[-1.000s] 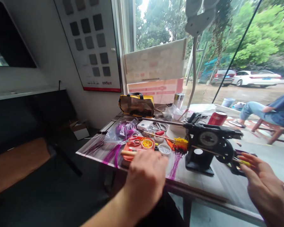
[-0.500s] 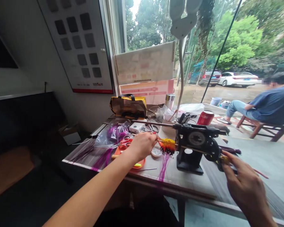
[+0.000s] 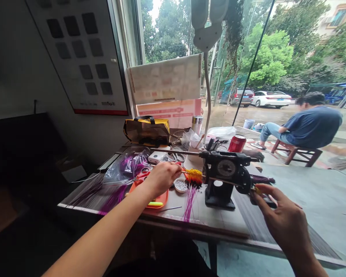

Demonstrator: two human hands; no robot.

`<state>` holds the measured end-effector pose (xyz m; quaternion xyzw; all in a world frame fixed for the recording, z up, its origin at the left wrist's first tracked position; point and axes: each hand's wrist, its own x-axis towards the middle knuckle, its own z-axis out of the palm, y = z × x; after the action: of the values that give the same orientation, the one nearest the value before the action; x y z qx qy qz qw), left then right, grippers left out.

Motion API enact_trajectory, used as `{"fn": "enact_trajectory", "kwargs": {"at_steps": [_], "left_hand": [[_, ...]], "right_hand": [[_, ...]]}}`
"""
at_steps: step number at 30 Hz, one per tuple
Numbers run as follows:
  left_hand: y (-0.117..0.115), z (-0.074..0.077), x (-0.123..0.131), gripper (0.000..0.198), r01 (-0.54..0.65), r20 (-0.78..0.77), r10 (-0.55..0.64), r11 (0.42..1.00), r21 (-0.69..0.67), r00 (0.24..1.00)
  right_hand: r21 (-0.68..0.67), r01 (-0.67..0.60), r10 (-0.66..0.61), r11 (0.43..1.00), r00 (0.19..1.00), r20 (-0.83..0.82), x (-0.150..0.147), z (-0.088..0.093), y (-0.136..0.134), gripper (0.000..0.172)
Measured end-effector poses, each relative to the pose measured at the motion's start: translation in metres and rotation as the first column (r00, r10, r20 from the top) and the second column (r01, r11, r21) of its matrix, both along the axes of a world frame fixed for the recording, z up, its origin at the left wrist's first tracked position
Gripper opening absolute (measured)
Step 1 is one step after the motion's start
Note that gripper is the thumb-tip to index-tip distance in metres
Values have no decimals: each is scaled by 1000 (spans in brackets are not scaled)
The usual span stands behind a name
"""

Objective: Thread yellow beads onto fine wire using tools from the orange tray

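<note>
A black hand-cranked winding machine (image 3: 221, 195) with a round dial stands on the table. From its left side runs a thin horizontal rod (image 3: 183, 172). Around the rod sits a bundle of yellow, orange and black thread (image 3: 193, 176), with long purple strands (image 3: 189, 206) hanging over the table. My left hand (image 3: 165, 176) is closed in a pinch at the rod's left end, just left of the bundle. On the machine's right, my right hand (image 3: 285, 215) has thumb and fingers closed on the crank handle (image 3: 257, 188). The fingers partly hide the handle.
Under my left forearm lies an orange tray (image 3: 165, 198) near a dish of white beads (image 3: 180, 185). Red-handled scissors (image 3: 142, 175) and a plastic bag (image 3: 112, 171) are at left. Behind stand a yellow-black bag (image 3: 147, 130) and a red can (image 3: 237, 143). A person (image 3: 311, 123) sits outside.
My view has turned slightly right, so the table and machine appear further left. Both hands keep their grips, and the bundle remains on the rod.
</note>
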<state>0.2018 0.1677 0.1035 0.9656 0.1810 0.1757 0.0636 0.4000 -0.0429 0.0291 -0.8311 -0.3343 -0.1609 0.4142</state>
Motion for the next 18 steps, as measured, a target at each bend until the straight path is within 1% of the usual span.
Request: {"fn": "enact_trajectory", "kwargs": {"at_steps": [3, 5, 6, 11, 14, 18], "left_hand": [[2, -3, 0, 24, 16, 11, -16, 1000, 2, 1000], [3, -4, 0, 23, 25, 22, -25, 1000, 3, 999], [4, -5, 0, 22, 28, 27, -28, 1000, 3, 999], [7, -8, 4, 20, 53, 50, -53, 999, 3, 997], [11, -7, 4, 18, 77, 55, -77, 997, 2, 995], [19, -4, -6, 18, 77, 59, -77, 997, 11, 995]], "right_hand": [[80, -69, 64, 994, 996, 63, 3, -2, -1, 42], [109, -115, 105, 987, 990, 92, 6, -2, -1, 41], [117, -131, 122, 984, 989, 80, 8, -2, -1, 40], [107, -216, 226, 971, 970, -94, 22, 0, -6, 38], [96, -225, 235, 970, 964, -123, 33, -2, -13, 35], [103, -172, 185, 980, 974, -132, 43, -3, -22, 39]]}}
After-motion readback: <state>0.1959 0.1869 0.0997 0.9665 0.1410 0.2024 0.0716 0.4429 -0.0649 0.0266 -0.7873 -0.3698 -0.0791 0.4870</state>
